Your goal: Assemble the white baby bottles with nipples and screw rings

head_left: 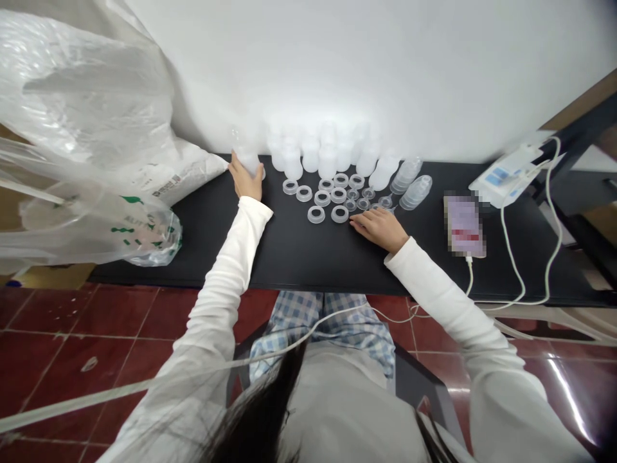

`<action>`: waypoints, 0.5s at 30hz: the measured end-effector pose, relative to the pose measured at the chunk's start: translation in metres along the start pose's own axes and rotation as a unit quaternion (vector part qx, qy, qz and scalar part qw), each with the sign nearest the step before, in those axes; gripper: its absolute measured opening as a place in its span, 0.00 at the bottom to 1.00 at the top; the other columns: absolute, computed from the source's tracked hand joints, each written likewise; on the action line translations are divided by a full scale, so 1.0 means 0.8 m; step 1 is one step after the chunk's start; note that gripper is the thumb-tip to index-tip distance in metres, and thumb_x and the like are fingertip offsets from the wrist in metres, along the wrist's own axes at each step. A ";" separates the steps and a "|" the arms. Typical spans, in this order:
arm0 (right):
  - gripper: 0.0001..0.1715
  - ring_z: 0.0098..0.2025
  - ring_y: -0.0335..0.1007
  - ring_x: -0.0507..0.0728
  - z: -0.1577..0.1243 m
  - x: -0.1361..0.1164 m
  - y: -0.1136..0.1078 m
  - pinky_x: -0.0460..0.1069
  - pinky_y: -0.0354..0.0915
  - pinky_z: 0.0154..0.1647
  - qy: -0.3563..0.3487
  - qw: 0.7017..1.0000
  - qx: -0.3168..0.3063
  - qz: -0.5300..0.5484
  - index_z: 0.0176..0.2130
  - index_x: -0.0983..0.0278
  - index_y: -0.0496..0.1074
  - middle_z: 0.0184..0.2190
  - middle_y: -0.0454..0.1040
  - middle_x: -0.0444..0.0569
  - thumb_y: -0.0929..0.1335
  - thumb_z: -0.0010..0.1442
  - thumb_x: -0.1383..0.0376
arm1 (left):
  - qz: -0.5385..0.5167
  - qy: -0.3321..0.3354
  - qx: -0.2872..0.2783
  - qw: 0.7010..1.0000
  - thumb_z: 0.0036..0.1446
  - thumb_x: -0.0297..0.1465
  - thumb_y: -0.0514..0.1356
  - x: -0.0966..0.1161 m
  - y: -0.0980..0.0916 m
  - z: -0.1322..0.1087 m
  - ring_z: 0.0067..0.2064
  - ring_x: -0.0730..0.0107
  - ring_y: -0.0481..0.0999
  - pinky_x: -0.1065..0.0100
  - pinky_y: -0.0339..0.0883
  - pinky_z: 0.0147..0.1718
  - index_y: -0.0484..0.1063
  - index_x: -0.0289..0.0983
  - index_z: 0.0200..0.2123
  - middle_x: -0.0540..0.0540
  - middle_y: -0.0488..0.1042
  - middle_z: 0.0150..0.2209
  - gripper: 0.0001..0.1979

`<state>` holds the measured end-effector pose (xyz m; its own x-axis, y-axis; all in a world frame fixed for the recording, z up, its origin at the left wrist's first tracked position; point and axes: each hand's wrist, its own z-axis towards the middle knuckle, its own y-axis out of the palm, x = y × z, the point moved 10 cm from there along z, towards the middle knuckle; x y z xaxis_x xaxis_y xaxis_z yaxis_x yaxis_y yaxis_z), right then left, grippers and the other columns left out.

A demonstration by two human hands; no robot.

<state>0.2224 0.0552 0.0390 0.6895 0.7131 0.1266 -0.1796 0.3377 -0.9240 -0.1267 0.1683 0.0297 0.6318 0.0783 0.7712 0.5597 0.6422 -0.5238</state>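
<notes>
My left hand (245, 181) reaches to the back of the black table (289, 251) and is closed around a translucent plastic bottle (247, 158) by the white wall. My right hand (380, 227) rests on the table with its fingers stretched toward several clear plastic rings (322, 198); its fingertips lie next to the nearest ring (340, 214). A row of white translucent bottles (328, 157) stands against the wall behind the rings. Two stacks of clear cups (412, 186) lie on their sides to the right of the bottles.
Large clear plastic bags (91, 180) cover the table's left end. A phone (464, 226) on a white cable lies at the right, with a white power strip (506, 175) behind it. Red floor tiles show below the table's front edge.
</notes>
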 end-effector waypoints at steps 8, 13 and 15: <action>0.19 0.38 0.72 0.60 -0.006 0.009 -0.009 0.53 0.59 0.39 0.017 0.999 0.012 -0.050 0.49 0.65 0.76 0.34 0.79 0.54 0.63 0.72 0.56 | 0.003 0.066 0.120 0.991 0.56 0.32 0.64 0.037 -0.010 -0.078 0.68 0.40 0.62 0.36 0.56 0.66 0.53 0.32 0.66 0.24 0.57 0.66 0.37; 0.16 0.34 0.70 0.58 -0.005 0.015 -0.037 0.53 0.56 0.35 0.046 0.995 0.086 -0.011 0.49 0.63 0.75 0.30 0.76 0.50 0.60 0.73 0.63 | 0.004 0.471 -0.274 0.839 0.64 0.39 0.57 0.145 0.074 -0.190 0.51 0.54 0.74 0.50 0.69 0.53 0.73 0.37 0.50 0.36 0.74 0.48 0.17; 0.16 0.33 0.70 0.57 -0.005 0.018 -0.046 0.53 0.56 0.35 0.065 0.990 0.120 0.025 0.48 0.62 0.74 0.29 0.76 0.49 0.60 0.74 0.61 | 0.034 0.534 -0.340 0.773 0.63 0.43 0.58 0.153 0.084 -0.218 0.49 0.51 0.75 0.49 0.69 0.50 0.76 0.36 0.49 0.34 0.75 0.49 0.20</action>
<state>0.2421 0.0504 0.0734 0.7578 0.6521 0.0212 -0.3656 0.4514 -0.8140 0.0817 0.0878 0.0255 0.5515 -0.8135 0.1844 0.4293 0.0873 -0.8989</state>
